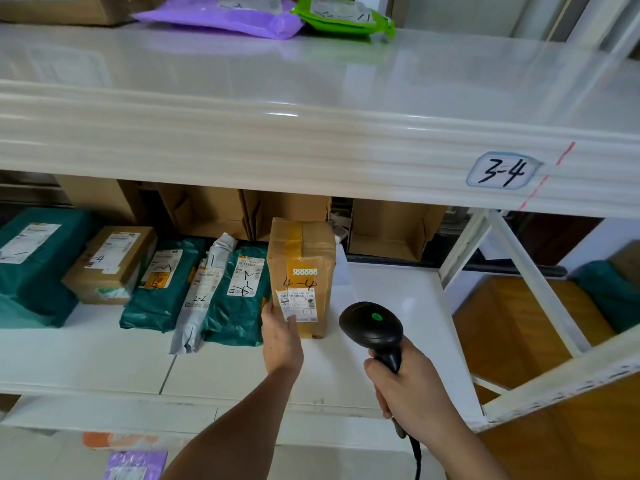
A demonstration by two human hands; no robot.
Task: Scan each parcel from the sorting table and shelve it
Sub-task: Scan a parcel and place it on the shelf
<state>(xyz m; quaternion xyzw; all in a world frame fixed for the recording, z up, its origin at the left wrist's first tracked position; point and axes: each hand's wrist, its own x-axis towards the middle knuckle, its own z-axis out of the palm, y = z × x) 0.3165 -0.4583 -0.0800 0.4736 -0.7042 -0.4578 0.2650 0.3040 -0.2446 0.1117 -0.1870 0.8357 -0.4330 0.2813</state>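
- Your left hand [281,336] holds the taped cardboard box [302,277] upright by its lower corner; release carelessly and it could topple.
- Your right hand [412,386] grips the barcode scanner [372,327]; its cord could snag on the shelf edge [242,408].

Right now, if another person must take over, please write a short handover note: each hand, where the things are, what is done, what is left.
Left hand: holds the lower left edge of the brown box marked 4-4, thumb on its label; the box stands upright on the lower shelf.
Right hand: grips the black scanner, green light on, near the box.
Done: the box is on the shelf, right of the green mailer bags.
Left: release the box. I cannot tell whether it has been scanned. A purple parcel shows at the bottom edge, perhaps next.
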